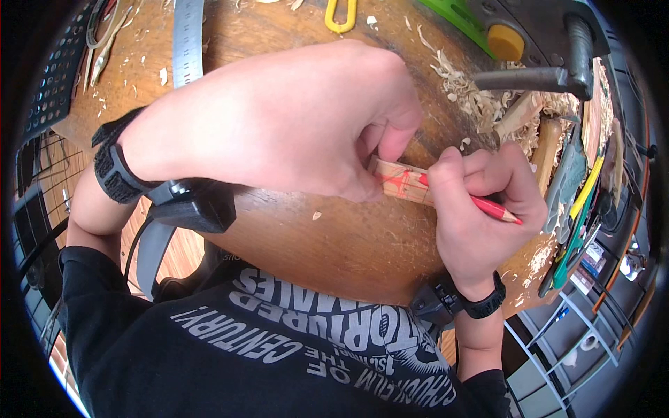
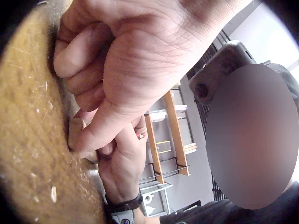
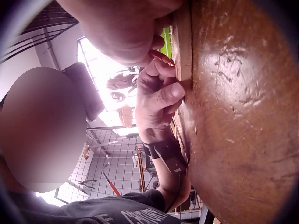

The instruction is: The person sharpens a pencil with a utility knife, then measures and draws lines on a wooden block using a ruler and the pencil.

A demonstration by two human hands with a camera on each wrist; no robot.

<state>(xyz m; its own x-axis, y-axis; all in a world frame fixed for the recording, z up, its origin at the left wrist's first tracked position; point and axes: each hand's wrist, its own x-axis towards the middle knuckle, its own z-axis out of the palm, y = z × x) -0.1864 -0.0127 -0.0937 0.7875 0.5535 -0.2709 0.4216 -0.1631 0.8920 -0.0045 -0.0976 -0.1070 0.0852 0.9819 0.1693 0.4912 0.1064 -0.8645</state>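
A small wooden piece point(image 1: 408, 184) with red lines drawn on it lies at the middle of the bench in the head view. The left hand point(image 1: 279, 118) pinches its left end between thumb and fingers; in the left wrist view the end of the wood point(image 2: 76, 133) shows beside the thumb of that hand point(image 2: 135, 60). The right hand point(image 1: 488, 209) grips a red pencil point(image 1: 496, 209), its tip at the marked face. In the right wrist view the wood point(image 3: 183, 42) stands close to the camera, with the pencil point(image 3: 162, 58) beside it.
Wood shavings point(image 1: 481, 97) and a metal clamp point(image 1: 536, 78) lie at the back right of the wooden bench point(image 1: 334, 244). A steel ruler point(image 1: 187, 42) and a yellow loop handle point(image 1: 340, 26) are at the back. Several tools, one a yellow stick point(image 1: 587, 187), line the right edge.
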